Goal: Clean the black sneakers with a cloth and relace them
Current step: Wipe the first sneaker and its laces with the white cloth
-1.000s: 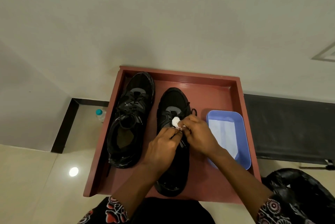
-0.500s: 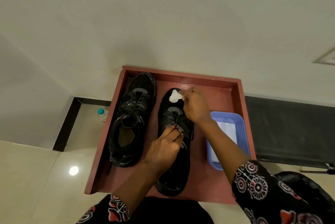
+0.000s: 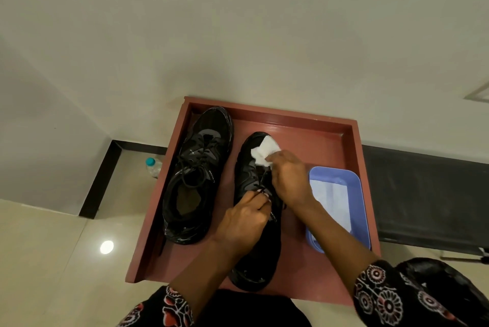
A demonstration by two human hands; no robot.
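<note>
Your right hand (image 3: 289, 177) pinches white cloth (image 3: 264, 151) on right sneaker's (image 3: 255, 220) toe | your left hand (image 3: 244, 220) curls, pinching its lace (image 3: 260, 190) | left sneaker (image 3: 197, 175) beside it, both in red tray (image 3: 317, 125) | blue tub (image 3: 341, 194) on the right sneaker's other side

A second ago the white cloth (image 3: 264, 152) was held bunched at the laces in the middle of the right-hand sneaker (image 3: 258, 210), close against the left hand (image 3: 244, 220). Since then it has been carried up the frame by the right hand (image 3: 289, 177) to the toe. Half a second ago it was seen as a small wad at the very tip; now it is spread wider and lies slightly lower on the toe cap. The right forearm has been stretched out across the blue tub (image 3: 341, 207).
</note>
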